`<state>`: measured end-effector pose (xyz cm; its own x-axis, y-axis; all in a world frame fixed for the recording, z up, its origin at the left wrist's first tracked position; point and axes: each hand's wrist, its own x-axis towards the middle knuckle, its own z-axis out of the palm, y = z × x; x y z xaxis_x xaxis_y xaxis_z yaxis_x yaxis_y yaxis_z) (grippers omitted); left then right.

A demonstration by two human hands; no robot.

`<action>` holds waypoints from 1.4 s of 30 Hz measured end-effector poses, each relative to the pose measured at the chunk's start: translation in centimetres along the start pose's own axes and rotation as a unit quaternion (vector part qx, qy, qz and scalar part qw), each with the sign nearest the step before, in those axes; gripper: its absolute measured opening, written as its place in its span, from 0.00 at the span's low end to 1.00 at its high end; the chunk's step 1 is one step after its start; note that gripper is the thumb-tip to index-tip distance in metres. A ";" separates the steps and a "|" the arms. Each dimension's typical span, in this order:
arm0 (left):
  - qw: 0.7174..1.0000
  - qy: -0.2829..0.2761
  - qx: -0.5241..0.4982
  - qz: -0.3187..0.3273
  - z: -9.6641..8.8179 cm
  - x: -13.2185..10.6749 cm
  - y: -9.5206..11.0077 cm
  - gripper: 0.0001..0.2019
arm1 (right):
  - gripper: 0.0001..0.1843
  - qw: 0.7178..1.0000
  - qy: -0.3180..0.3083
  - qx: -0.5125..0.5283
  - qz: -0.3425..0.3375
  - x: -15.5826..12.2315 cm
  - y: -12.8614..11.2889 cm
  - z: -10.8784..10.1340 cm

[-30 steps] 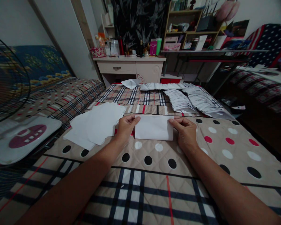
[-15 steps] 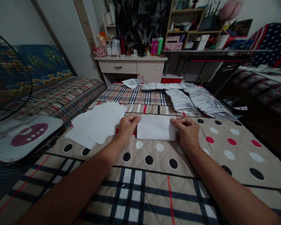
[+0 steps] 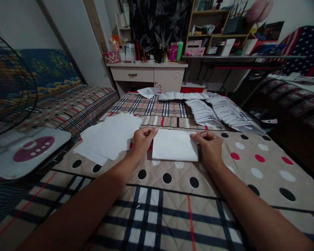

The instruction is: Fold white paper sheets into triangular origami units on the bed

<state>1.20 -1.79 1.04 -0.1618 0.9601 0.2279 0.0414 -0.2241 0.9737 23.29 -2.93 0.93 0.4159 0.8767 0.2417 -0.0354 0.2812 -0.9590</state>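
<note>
A white sheet of paper (image 3: 175,145), apparently folded, lies across the middle of the bed between my hands. My left hand (image 3: 143,138) pinches its upper left corner between thumb and fingers. At the upper right corner, my right hand (image 3: 208,143) grips it the same way. Loose white sheets (image 3: 115,136) are spread in a pile left of my left hand. Beyond my right hand lie overlapping rows of folded papers (image 3: 202,112).
A patterned quilt (image 3: 162,205) covers the bed under everything. One separate paper (image 3: 148,92) rests at the far edge. A standing fan (image 3: 13,83) is at the left. Behind the bed stand a white dresser (image 3: 143,74) and a shelf unit (image 3: 211,36).
The paper's near edge has come slightly closer to me, so more of its face shows. Both hands keep their pinch on its corners, almost unmoved.
</note>
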 end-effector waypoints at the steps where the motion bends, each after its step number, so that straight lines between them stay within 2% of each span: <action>1: 1.000 -0.001 0.005 0.002 0.0 0.0 0.0 0.14 | 0.13 1.000 -0.002 -0.005 0.002 0.0 -0.1 0.0; 5: 0.998 -0.004 0.059 0.016 -0.3 0.2 -0.1 0.14 | 0.13 0.999 -0.006 -0.046 0.010 0.0 -0.2 0.0; 7: 0.991 -0.009 0.126 0.033 -0.4 0.3 -0.2 0.14 | 0.13 0.997 -0.013 -0.082 0.010 0.1 0.1 -0.1; 10: 0.964 -0.030 0.257 0.068 -0.6 0.5 -0.4 0.12 | 0.13 0.983 -0.044 -0.177 -0.002 0.4 0.7 -0.4; 12: 0.936 -0.056 0.338 0.083 -0.7 0.6 -0.5 0.11 | 0.11 0.962 -0.069 -0.264 -0.018 0.6 0.9 -0.6; 16: 0.866 -0.093 0.480 0.100 -0.5 0.7 -0.7 0.11 | 0.06 0.897 -0.106 -0.426 -0.053 0.8 0.5 -0.5; 19: 0.825 -0.113 0.541 0.120 -0.2 0.7 -0.7 0.11 | 0.04 0.856 -0.123 -0.500 -0.055 0.6 -0.3 -0.2; 21: 0.810 -0.123 0.558 0.128 -0.2 0.6 -0.6 0.10 | 0.04 0.838 -0.125 -0.528 -0.061 0.5 -0.5 0.0; 25: 0.824 -0.122 0.540 0.118 -0.2 0.4 -0.4 0.05 | 0.05 0.816 -0.129 -0.557 -0.085 0.3 -0.4 0.0; 27: 0.831 -0.122 0.526 0.134 -0.3 0.5 -0.1 0.08 | 0.05 0.808 -0.131 -0.565 -0.101 0.2 -0.3 0.0; 29: 0.820 -0.145 0.524 0.180 -0.3 0.7 0.5 0.08 | 0.05 0.800 -0.131 -0.573 -0.118 0.1 -0.3 0.0; 32: 0.796 -0.209 0.521 0.227 0.1 1.0 1.7 0.06 | 0.05 0.793 -0.136 -0.581 -0.125 0.1 -0.2 0.1; 34: 0.807 -0.235 0.494 0.221 0.9 0.8 2.5 0.07 | 0.05 0.790 -0.138 -0.583 -0.130 0.1 -0.2 0.1; 36: 0.838 -0.246 0.436 0.220 1.9 0.1 3.0 0.10 | 0.05 0.788 -0.140 -0.583 -0.141 0.1 -0.1 0.1; 38: 0.860 -0.252 0.379 0.228 3.0 -0.8 2.8 0.17 | 0.05 0.788 -0.142 -0.580 -0.149 0.1 -0.1 0.0; 39: 0.862 -0.257 0.371 0.231 3.5 -1.2 2.4 0.20 | 0.05 0.789 -0.143 -0.579 -0.150 0.1 -0.1 0.0; 42: 0.838 -0.276 0.420 0.212 4.2 -2.0 0.7 0.25 | 0.05 0.792 -0.145 -0.575 -0.147 0.0 -0.1 0.0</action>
<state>5.70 -3.19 1.23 0.5142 0.8072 0.2900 0.6974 -0.5903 0.4066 23.28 -2.90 1.00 0.0194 0.9389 0.3436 0.9442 0.0959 -0.3153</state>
